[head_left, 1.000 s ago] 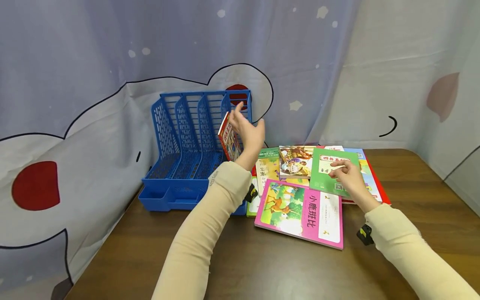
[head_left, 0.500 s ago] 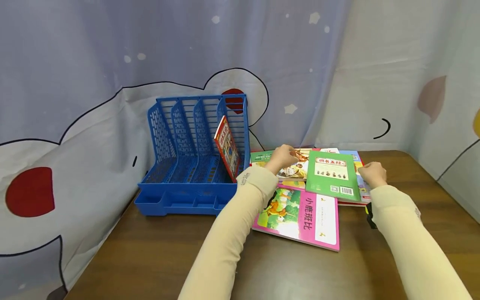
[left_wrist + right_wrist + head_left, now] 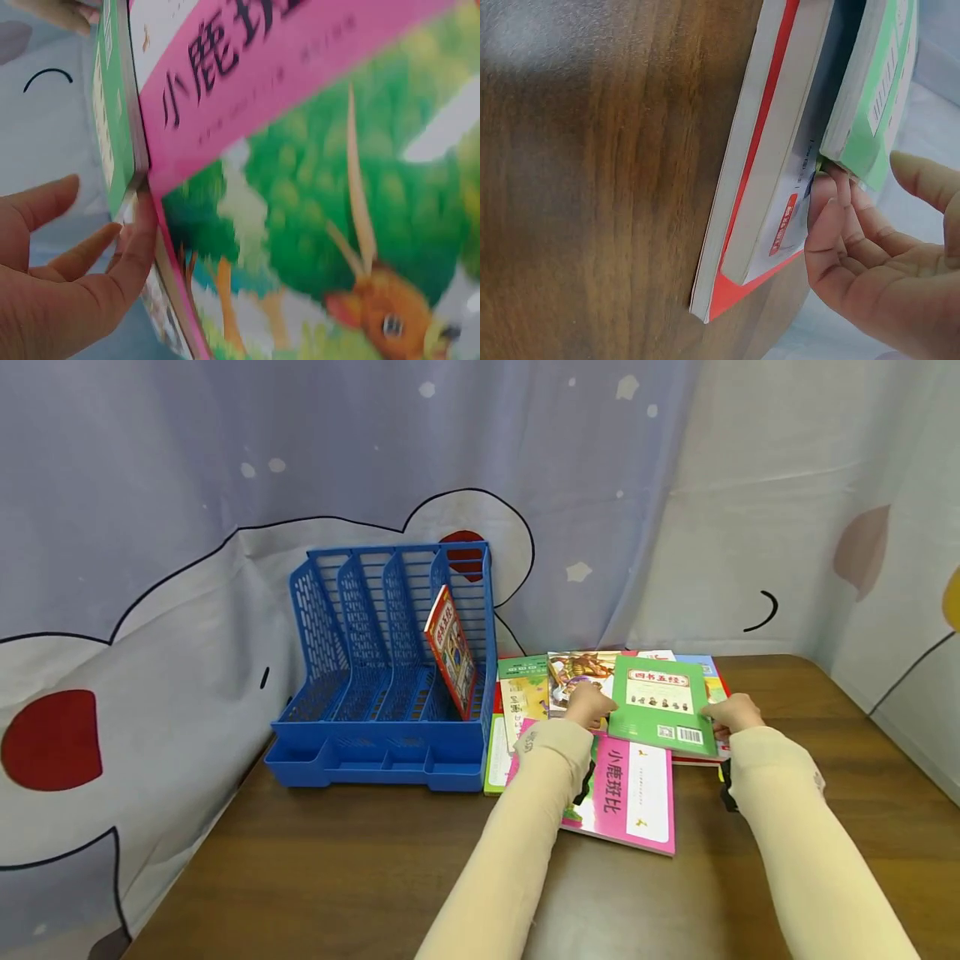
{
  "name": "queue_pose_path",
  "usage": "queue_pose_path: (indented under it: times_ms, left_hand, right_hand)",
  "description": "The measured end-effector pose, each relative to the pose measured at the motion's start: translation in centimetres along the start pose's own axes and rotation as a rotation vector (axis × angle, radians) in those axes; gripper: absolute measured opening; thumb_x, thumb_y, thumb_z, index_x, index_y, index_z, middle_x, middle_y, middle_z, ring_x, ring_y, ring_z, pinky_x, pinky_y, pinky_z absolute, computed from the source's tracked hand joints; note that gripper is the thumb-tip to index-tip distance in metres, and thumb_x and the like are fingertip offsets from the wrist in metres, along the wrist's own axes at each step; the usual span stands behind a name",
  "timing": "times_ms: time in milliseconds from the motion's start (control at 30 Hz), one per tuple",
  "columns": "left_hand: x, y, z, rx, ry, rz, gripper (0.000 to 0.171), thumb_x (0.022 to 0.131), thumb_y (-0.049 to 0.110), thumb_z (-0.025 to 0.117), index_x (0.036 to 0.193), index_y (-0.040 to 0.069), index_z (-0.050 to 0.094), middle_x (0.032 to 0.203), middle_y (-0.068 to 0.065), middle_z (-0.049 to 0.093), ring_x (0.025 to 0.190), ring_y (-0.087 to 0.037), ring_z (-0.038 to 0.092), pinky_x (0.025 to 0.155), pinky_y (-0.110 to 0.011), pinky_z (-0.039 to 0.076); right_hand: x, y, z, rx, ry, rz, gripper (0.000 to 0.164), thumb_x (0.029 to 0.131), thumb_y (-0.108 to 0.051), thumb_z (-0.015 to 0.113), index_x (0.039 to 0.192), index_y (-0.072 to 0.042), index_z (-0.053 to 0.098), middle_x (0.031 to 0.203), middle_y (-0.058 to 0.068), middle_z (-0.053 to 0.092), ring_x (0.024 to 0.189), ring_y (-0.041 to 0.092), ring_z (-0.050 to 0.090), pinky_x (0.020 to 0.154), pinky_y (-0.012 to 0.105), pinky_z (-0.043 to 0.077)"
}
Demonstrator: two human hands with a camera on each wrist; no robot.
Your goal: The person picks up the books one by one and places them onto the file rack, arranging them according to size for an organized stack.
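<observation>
In the head view a green book (image 3: 663, 702) lies on top of a spread of books, with a hand at each side edge. My left hand (image 3: 590, 703) is at its left edge. The left wrist view shows the fingers (image 3: 142, 225) reaching under the green book's corner, the thumb (image 3: 64, 191) standing apart from the cover. My right hand (image 3: 737, 713) grips the right edge, its fingers (image 3: 829, 217) curled beneath the book and the thumb (image 3: 915, 172) by the cover. A pink deer book (image 3: 637, 789) lies in front, partly behind the left sleeve.
A blue rack (image 3: 375, 743) with several upright slots stands at the left. One red book (image 3: 452, 652) leans in its rightmost slot. Further books, among them a yellow-green one (image 3: 525, 693) and an illustrated one (image 3: 581, 672), lie on the wooden table (image 3: 330, 877) under the green book.
My left hand has left the red book in the rack and moved right to the green book's left edge. My right hand has shifted from over the green cover to its right edge.
</observation>
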State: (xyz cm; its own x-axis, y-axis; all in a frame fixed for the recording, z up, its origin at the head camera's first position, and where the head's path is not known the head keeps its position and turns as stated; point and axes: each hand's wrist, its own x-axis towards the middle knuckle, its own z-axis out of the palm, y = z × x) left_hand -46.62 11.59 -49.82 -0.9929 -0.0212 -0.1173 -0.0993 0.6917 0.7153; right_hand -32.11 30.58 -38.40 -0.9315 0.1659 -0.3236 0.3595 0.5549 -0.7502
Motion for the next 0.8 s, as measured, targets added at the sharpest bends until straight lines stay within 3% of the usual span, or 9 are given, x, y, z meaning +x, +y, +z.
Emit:
queue_pose_path:
  times_ms: [100, 233, 333, 467, 533, 667, 800]
  left_hand:
    - [-2.8, 1.5, -1.4, 0.041, -0.026, -0.010, 0.048, 0.068, 0.004, 0.067, 0.116, 0.006, 0.062, 0.082, -0.011, 0.068, 0.050, -0.018, 0.060, 0.043, -0.025, 0.050]
    - [-5.4, 3.0, -3.1, 0.173, -0.074, -0.038, 0.037, 0.068, 0.000, 0.067, 0.104, 0.006, 0.067, 0.089, -0.011, 0.070, 0.054, -0.016, 0.062, 0.048, -0.026, 0.052]
    - [-4.4, 2.3, -2.0, 0.206, -0.019, 0.014, 0.020, 0.063, 0.004, 0.072, 0.081, 0.005, 0.067, 0.080, -0.010, 0.068, 0.056, -0.017, 0.060, 0.049, -0.026, 0.049]
    - [-2.1, 0.7, -0.1, 0.165, 0.028, 0.050, 0.025, 0.057, 0.014, 0.084, 0.079, 0.013, 0.071, 0.084, -0.001, 0.069, 0.071, -0.016, 0.062, 0.062, -0.025, 0.050]
    - [-1.4, 0.1, 0.5, 0.136, 0.039, 0.044, 0.022, 0.059, 0.012, 0.082, 0.079, 0.016, 0.072, 0.086, 0.002, 0.068, 0.074, -0.016, 0.061, 0.064, -0.027, 0.050]
    - [-0.2, -0.9, 1.3, 0.022, 0.044, 0.047, 0.014, 0.063, 0.003, 0.073, 0.068, 0.016, 0.069, 0.077, 0.002, 0.064, 0.066, -0.015, 0.057, 0.056, -0.026, 0.048]
    - [2.6, -2.2, 2.8, -0.059, 0.036, 0.055, 0.018, 0.060, -0.001, 0.068, 0.061, 0.016, 0.061, 0.065, -0.001, 0.060, 0.055, -0.016, 0.055, 0.046, -0.027, 0.045]
  right_hand:
    - [0.0, -0.1, 0.1, 0.001, -0.004, 0.010, 0.030, 0.086, -0.013, 0.055, 0.092, 0.016, 0.047, 0.051, 0.000, 0.051, 0.047, 0.008, 0.051, 0.051, 0.022, 0.048]
    - [0.0, -0.1, 0.4, 0.007, 0.010, 0.012, 0.029, 0.085, -0.010, 0.058, 0.093, 0.015, 0.048, 0.056, 0.002, 0.050, 0.048, 0.008, 0.050, 0.051, 0.023, 0.047]
    - [0.1, -0.1, 0.6, 0.006, 0.036, 0.021, 0.033, 0.084, -0.009, 0.060, 0.098, 0.017, 0.046, 0.064, 0.007, 0.050, 0.050, 0.009, 0.049, 0.050, 0.023, 0.045]
    - [0.1, -0.1, 0.7, 0.014, 0.064, 0.035, 0.038, 0.083, -0.009, 0.061, 0.103, 0.019, 0.044, 0.079, 0.015, 0.046, 0.056, 0.012, 0.048, 0.052, 0.024, 0.045]
    - [0.2, -0.1, 0.7, 0.043, 0.051, 0.023, 0.037, 0.085, -0.009, 0.059, 0.104, 0.018, 0.043, 0.084, 0.016, 0.045, 0.059, 0.012, 0.048, 0.054, 0.025, 0.046]
    - [0.5, -0.4, 0.6, 0.141, 0.027, -0.011, 0.029, 0.090, -0.009, 0.054, 0.104, 0.016, 0.045, 0.083, 0.011, 0.048, 0.060, 0.009, 0.051, 0.057, 0.026, 0.048]
    - [0.4, -1.4, 0.8, 0.250, 0.066, -0.055, 0.029, 0.092, -0.008, 0.050, 0.109, 0.016, 0.047, 0.086, 0.010, 0.052, 0.057, 0.003, 0.054, 0.058, 0.022, 0.051]
